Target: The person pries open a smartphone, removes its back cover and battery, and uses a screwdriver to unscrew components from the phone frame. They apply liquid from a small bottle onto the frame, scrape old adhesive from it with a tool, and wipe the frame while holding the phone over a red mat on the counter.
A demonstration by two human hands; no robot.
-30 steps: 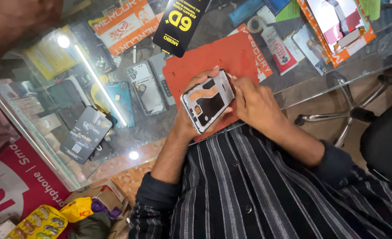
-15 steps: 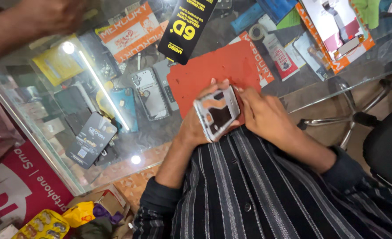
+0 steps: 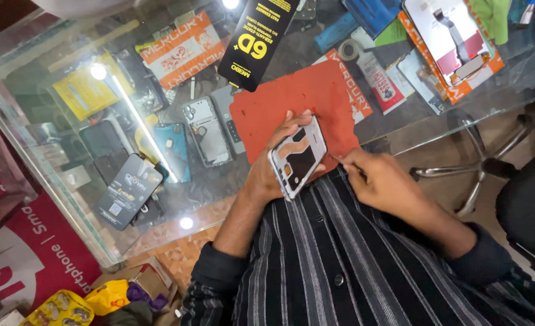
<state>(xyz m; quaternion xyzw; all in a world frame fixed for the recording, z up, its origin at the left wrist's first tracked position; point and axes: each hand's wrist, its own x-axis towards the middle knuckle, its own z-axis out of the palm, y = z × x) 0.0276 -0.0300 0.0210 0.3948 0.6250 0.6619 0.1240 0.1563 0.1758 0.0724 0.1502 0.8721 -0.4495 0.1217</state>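
Note:
My left hand (image 3: pixel 266 175) grips a white phone frame (image 3: pixel 299 158), its open inner side facing up, just above the near edge of a red work mat (image 3: pixel 291 99). My right hand (image 3: pixel 383 181) is a little to the right of the frame and apart from it. Its fingers are pinched on a small thin tool (image 3: pixel 337 160) whose tip points toward the frame. Both forearms, in dark striped sleeves, rise from the bottom of the view.
The mat lies on a glass counter (image 3: pixel 56 175) with phones (image 3: pixel 207 130) and boxes on the shelf beneath. A black card pack (image 3: pixel 255 42) and an orange-white box (image 3: pixel 454 42) lie farther back. A chair base (image 3: pixel 478 169) stands on the floor at right.
My right hand has come off the phone frame and moved right, now pinching the thin tool. My left hand alone keeps the frame, which has tilted slightly.

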